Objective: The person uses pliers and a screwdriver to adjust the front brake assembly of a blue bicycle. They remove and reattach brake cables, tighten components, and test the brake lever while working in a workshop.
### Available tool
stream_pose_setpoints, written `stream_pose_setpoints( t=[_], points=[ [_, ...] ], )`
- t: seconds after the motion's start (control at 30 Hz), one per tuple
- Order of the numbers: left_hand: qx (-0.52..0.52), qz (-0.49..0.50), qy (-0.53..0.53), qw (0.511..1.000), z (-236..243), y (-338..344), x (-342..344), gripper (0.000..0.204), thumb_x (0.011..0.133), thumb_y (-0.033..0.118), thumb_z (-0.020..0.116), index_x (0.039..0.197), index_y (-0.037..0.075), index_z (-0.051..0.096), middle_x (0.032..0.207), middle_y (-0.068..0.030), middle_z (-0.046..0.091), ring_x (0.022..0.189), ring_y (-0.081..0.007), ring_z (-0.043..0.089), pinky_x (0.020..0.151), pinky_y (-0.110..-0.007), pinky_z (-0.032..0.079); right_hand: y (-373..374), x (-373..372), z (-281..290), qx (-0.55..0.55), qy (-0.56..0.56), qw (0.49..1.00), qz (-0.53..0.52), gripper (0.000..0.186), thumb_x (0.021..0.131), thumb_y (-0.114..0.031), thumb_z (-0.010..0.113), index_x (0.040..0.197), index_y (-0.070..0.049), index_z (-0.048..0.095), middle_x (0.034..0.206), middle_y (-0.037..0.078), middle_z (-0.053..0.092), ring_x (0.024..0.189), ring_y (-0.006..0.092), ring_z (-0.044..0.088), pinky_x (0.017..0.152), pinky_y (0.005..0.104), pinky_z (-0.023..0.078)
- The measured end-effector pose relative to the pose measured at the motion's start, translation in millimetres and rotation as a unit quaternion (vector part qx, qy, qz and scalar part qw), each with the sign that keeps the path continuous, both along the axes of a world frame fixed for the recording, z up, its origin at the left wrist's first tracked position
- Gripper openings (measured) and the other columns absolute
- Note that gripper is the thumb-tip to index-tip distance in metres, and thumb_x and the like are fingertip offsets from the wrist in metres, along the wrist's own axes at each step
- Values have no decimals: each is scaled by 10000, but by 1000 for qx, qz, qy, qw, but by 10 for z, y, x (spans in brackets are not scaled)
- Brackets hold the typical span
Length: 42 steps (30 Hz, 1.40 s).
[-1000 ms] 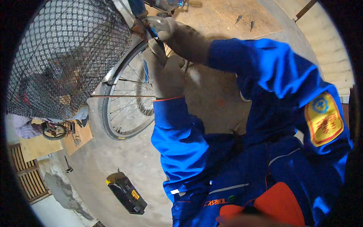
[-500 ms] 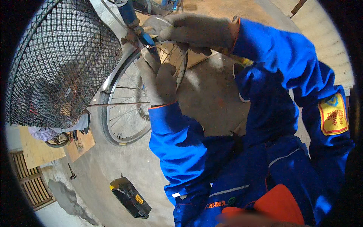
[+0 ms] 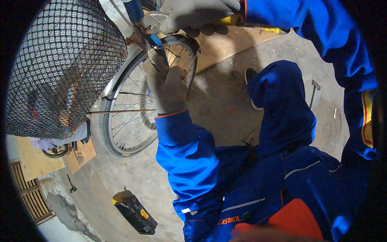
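Observation:
Both my hands wear grey work gloves and are at the front of a bicycle, above its spoked wheel [image 3: 105,125]. My left hand [image 3: 167,82] is closed round the blue front fork [image 3: 160,51] just over the tyre. Higher up, my right hand [image 3: 193,16] is closed beside the blue frame tube [image 3: 133,11], its dark fingertips curled under. Something yellow [image 3: 227,20] shows beneath that palm; what it is I cannot make out. A black wire-mesh basket [image 3: 68,60] hangs at the left.
A black and yellow toolbox-like case [image 3: 136,213] lies on the concrete floor. A hammer [image 3: 314,90] is at the right, past my knee. Wooden boards [image 3: 225,46] lie beyond the wheel. Behind the basket, another person's leg [image 3: 80,133] shows beside tools on a board.
My right hand has risen and shifted slightly left along the frame, its arm moving up and out. The left hand keeps its hold. The hammer has come into view.

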<state>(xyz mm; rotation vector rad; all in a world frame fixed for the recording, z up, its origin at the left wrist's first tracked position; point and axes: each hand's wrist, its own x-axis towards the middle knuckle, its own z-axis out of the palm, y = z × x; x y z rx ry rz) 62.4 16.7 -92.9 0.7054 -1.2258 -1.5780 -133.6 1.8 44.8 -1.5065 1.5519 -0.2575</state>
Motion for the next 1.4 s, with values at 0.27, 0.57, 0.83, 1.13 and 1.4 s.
stream_pose_setpoints(
  t=[0.27,0.57,0.83,1.13,1.4],
  points=[
    [-17,-6,-11,1000,-36,-15,8,382,707,-105,522,1048,26,409,987,-66,421,921,-157,450,719,-223,422,-370,-205,83,-396,266,677,560,163,777,-137,664,852,8,668,816,256,662,775,448,643,659,495,507],
    [-76,39,-34,996,15,115,-96,333,761,-67,552,1044,53,424,933,-48,417,728,-130,446,538,-218,380,-417,-3,170,-381,212,716,545,290,840,-143,670,1107,-33,691,1059,192,711,993,357,677,834,422,540],
    [-291,54,-211,932,47,45,-39,315,730,-45,537,1031,13,462,967,-114,446,871,-226,493,750,-308,440,307,318,-838,-557,261,785,76,273,1003,-242,498,1008,-10,641,811,245,649,853,356,697,773,450,561],
    [-283,54,-267,920,-75,-120,102,156,602,-39,682,735,41,661,1062,-263,504,960,-416,530,746,-474,456,226,670,-1696,-556,46,810,-184,253,988,-198,523,1165,-18,532,945,206,628,834,380,654,708,463,532],
    [-331,44,-249,909,10,-17,32,253,631,-68,599,863,22,556,975,-142,471,867,-281,491,698,-365,427,674,174,-802,-213,-203,943,-155,344,1012,-374,557,1165,-69,596,696,27,549,500,95,536,426,271,457]
  ],
)
